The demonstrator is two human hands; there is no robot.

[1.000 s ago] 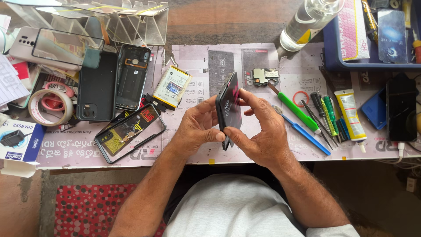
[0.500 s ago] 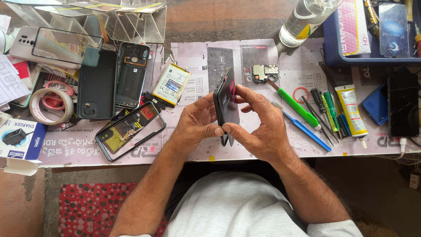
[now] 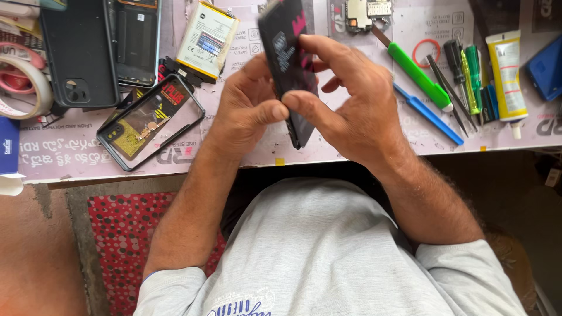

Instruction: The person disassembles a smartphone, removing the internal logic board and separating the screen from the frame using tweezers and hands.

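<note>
Both my hands hold a thin black phone part (image 3: 290, 64) with pink markings, tilted on edge above the work mat (image 3: 234, 152). My left hand (image 3: 249, 108) grips its left side, thumb pressed across the lower edge. My right hand (image 3: 351, 99) wraps it from the right, fingers curled over the top and thumb on the lower face. Part of the piece is hidden behind my fingers.
On the mat lie a phone frame (image 3: 149, 120), a battery (image 3: 208, 41), a black phone back (image 3: 76, 55), an open phone body (image 3: 136, 41), a tape roll (image 3: 20, 82), a circuit board (image 3: 366, 13), a green screwdriver (image 3: 418, 76), a blue pry tool (image 3: 427, 114), a glue tube (image 3: 504, 73).
The camera has dropped closer toward the mat's near edge. My hands keep hold of the black part, which has tilted slightly and sits higher in view.
</note>
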